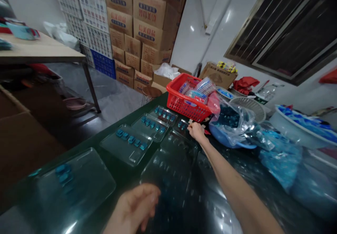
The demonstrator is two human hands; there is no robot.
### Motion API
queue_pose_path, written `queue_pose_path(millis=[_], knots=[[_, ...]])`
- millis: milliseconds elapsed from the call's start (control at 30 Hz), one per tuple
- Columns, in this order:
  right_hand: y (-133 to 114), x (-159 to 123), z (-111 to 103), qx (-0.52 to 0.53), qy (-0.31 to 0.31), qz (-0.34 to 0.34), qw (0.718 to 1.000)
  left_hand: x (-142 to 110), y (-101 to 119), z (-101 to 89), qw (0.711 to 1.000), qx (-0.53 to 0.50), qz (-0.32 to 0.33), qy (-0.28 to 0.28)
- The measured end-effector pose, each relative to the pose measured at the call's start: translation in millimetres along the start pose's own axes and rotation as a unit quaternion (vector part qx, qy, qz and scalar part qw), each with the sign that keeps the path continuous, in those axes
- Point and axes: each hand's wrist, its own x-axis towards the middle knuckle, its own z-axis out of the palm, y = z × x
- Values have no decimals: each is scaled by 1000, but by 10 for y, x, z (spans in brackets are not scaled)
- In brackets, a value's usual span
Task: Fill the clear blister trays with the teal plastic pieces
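Note:
My right hand [196, 131] reaches to the far end of the dark green table, fingers pinched at a clear plastic tray [181, 133] that holds small blue pieces [181, 124]. Whatever lies between the fingertips is too small to make out. Close to me, my left hand [135, 206] hovers over the near trays, blurred, its fingers curled inward and their contents hidden. Along the left side, more clear trays [133, 156] each carry a row of shiny blue blocks [131, 140]. The nearest left tray [100, 178] has its blue pieces smeared by blur.
A red basket [184, 106] of plastic packs stands at the table's far end. Beside it, a blue basin [223, 135] holds a clear bag of blue pieces. Further right is a pale tub [300, 132] of blue packets. Stacked cartons [147, 30] and a wooden table [58, 49] stand beyond.

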Motion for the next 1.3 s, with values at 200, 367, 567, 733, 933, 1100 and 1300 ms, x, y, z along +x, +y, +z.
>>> queue_pose_path(millis=[200, 367, 567, 733, 933, 1100, 1300], knots=[[-99, -131, -131, 7, 5, -18, 1000, -45, 136, -49, 974, 169, 134, 72], [-275, -850, -413, 68, 32, -128, 989, -52, 138, -53, 894, 386, 219, 61], [-499, -1804, -411, 106, -78, -370, 920, -18, 162, 77, 845, 478, 228, 73], [-564, -1871, -258, 126, -97, -359, 920, -55, 227, 55, 865, 439, 223, 100], [-534, -1839, -223, 248, -64, -306, 917, -58, 280, 95, 948, 247, 182, 90], [-555, -1953, -293, 546, -98, -144, 819, -4, 229, 249, 989, 91, 112, 31], [-677, -2132, -434, 626, -131, -85, 764, -72, 274, 321, 980, 46, 162, 104]])
